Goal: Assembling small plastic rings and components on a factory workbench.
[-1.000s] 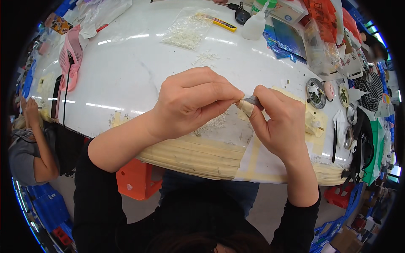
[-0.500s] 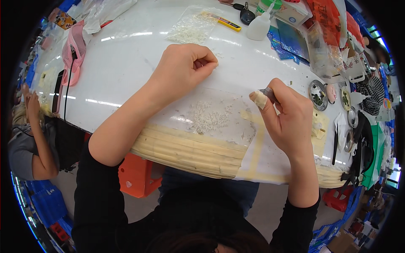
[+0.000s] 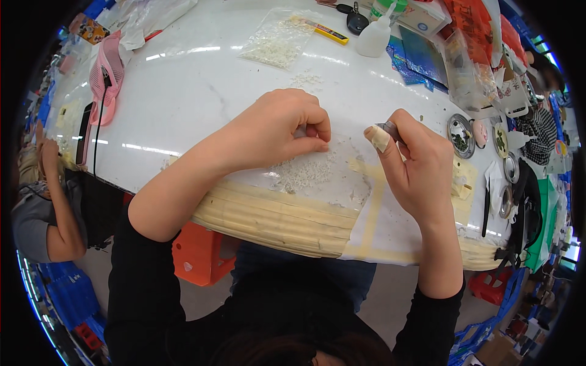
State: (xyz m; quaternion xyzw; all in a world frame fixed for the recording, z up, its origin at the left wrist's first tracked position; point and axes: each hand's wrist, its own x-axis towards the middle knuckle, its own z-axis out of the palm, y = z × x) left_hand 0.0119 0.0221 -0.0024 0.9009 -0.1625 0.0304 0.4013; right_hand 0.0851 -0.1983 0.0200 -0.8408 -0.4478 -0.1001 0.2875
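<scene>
My left hand (image 3: pixel 296 129) hangs over the near part of the white table, thumb and forefinger brought together. Whatever is between those fingertips is too small to make out. Just below them, many tiny white pieces (image 3: pixel 303 175) are scattered on the surface, and a smaller patch of white bits (image 3: pixel 306 79) lies beyond the hand. To the right, my right hand (image 3: pixel 420 161) is closed around a small grey metal-looking piece (image 3: pixel 389 129), mostly hidden by the fingers. Beige tape (image 3: pixel 381 139) wraps its thumb.
Farther back lie a clear bag of white pieces (image 3: pixel 278 47), a yellow cutter knife (image 3: pixel 331 33) and a white squeeze bottle (image 3: pixel 373 39). Metal dishes (image 3: pixel 460 135) sit at the right. Beige tape strips (image 3: pixel 274 219) cover the front edge. A co-worker's hand (image 3: pixel 50 157) shows far left.
My left hand has moved nearer to me and slightly right, down over the scattered white pieces, uncovering the far patch. My right hand has barely shifted.
</scene>
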